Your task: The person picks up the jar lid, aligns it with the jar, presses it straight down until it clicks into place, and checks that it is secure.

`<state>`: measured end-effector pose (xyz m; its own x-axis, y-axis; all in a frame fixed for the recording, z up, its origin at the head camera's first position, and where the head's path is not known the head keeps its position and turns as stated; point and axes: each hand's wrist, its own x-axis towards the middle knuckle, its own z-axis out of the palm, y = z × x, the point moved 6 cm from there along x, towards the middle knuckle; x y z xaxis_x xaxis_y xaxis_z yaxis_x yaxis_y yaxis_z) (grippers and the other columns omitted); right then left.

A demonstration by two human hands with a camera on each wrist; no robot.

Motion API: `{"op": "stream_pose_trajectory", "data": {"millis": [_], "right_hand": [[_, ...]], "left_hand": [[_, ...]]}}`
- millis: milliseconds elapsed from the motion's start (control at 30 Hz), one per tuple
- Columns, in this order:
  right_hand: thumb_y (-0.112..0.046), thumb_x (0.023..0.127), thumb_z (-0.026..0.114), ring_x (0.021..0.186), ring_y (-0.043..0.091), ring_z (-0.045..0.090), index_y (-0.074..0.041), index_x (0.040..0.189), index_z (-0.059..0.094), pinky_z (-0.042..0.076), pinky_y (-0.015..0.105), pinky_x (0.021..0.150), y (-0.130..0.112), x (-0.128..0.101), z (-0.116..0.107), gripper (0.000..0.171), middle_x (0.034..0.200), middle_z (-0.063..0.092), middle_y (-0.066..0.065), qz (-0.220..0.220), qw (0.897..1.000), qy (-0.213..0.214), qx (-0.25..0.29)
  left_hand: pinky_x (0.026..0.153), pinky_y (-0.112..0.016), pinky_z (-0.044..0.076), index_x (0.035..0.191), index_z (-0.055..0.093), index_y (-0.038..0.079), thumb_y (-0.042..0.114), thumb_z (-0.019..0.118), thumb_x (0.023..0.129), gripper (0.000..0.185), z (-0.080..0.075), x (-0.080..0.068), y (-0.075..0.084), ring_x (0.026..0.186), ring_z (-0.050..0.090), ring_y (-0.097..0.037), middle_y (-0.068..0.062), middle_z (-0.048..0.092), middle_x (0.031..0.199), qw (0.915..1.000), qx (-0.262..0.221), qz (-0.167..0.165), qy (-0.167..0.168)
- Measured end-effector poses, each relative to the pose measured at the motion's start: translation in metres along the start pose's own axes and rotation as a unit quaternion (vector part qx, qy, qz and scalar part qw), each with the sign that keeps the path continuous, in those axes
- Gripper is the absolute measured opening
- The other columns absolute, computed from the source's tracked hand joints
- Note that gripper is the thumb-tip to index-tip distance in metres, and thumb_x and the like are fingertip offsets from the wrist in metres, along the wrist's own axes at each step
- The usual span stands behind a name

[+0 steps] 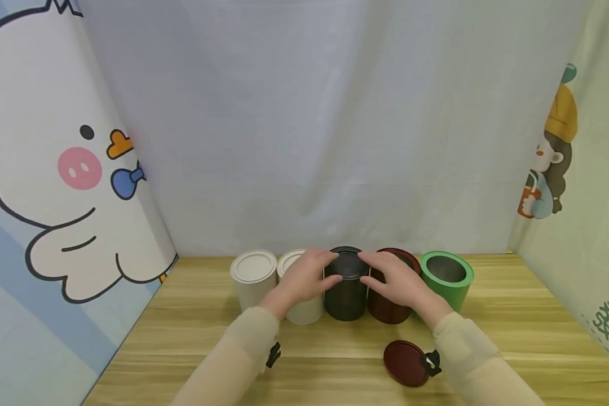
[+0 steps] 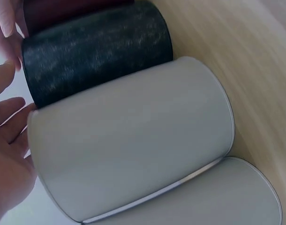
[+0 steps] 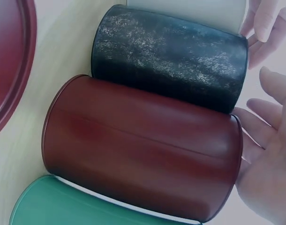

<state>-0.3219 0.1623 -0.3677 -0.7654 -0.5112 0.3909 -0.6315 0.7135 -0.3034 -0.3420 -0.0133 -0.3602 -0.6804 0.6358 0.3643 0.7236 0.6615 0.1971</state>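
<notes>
A black can (image 1: 345, 301) stands in the middle of a row of cans, its round top dark. My left hand (image 1: 304, 277) reaches over the white can (image 1: 305, 313) beside it, fingertips at the left side of the black can's rim. From the other side my right hand (image 1: 395, 277) spans the dark red can (image 1: 388, 307), with its fingertips at the black can's right rim. Fingers and thumbs on both hands are spread and only slightly bent, the two hands facing each other. In the right wrist view the black can (image 3: 166, 56) shows pale scuffs.
At the row's left end stands another white can (image 1: 254, 268), its lid on. A green can (image 1: 454, 299) with a dark round middle ends the row on the right. One dark red lid (image 1: 405, 363) lies on the wooden table (image 1: 335, 366) near my right wrist. Behind hangs a pale curtain (image 1: 304, 124).
</notes>
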Motion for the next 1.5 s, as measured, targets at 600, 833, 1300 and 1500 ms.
{"op": "stream_pose_trajectory", "data": {"millis": [600, 833, 1300, 1500], "right_hand": [[-0.011, 0.086, 0.077, 0.123, 0.037, 0.053, 0.002, 0.136, 0.058, 0.047, 0.055, 0.095, -0.009, -0.05, -0.017, 0.055, 0.135, 0.059, 0.015, -0.083, 0.995, 0.053, 0.015], [-0.012, 0.082, 0.081, 0.127, 0.035, 0.05, -0.003, 0.139, 0.056, 0.045, 0.047, 0.1, -0.015, -0.069, -0.022, 0.062, 0.139, 0.056, 0.013, -0.098, 0.992, 0.076, -0.004], [-0.022, 0.084, 0.081, 0.131, 0.027, 0.046, -0.012, 0.142, 0.055, 0.02, 0.012, 0.111, -0.012, -0.109, -0.019, 0.065, 0.14, 0.056, 0.011, -0.119, 0.987, 0.104, 0.0], [-0.019, 0.075, 0.086, 0.126, 0.028, 0.05, -0.013, 0.14, 0.057, 0.02, 0.009, 0.109, -0.006, -0.124, -0.011, 0.071, 0.136, 0.059, 0.01, -0.108, 0.99, 0.091, -0.017]], "left_hand": [[0.102, -0.041, 0.046, 0.136, 0.056, -0.001, 0.035, 0.079, 0.085, 0.066, 0.003, -0.042, 0.042, 0.121, 0.055, -0.03, -0.015, 0.059, 0.131, 0.9907, -0.018, 0.061, 0.12], [0.101, -0.037, 0.046, 0.133, 0.057, -0.003, 0.033, 0.084, 0.079, 0.07, 0.014, -0.055, 0.052, 0.118, 0.056, -0.028, -0.014, 0.06, 0.129, 0.9794, -0.007, 0.107, 0.171], [0.102, -0.032, 0.045, 0.137, 0.055, 0.005, 0.046, 0.08, 0.079, 0.076, 0.053, -0.071, 0.069, 0.121, 0.054, -0.021, -0.007, 0.058, 0.133, 0.9926, -0.001, 0.08, 0.091], [0.102, -0.029, 0.045, 0.137, 0.056, 0.005, 0.049, 0.078, 0.08, 0.075, 0.07, -0.075, 0.074, 0.121, 0.054, -0.018, -0.005, 0.059, 0.132, 0.9963, 0.004, 0.063, 0.059]]}}
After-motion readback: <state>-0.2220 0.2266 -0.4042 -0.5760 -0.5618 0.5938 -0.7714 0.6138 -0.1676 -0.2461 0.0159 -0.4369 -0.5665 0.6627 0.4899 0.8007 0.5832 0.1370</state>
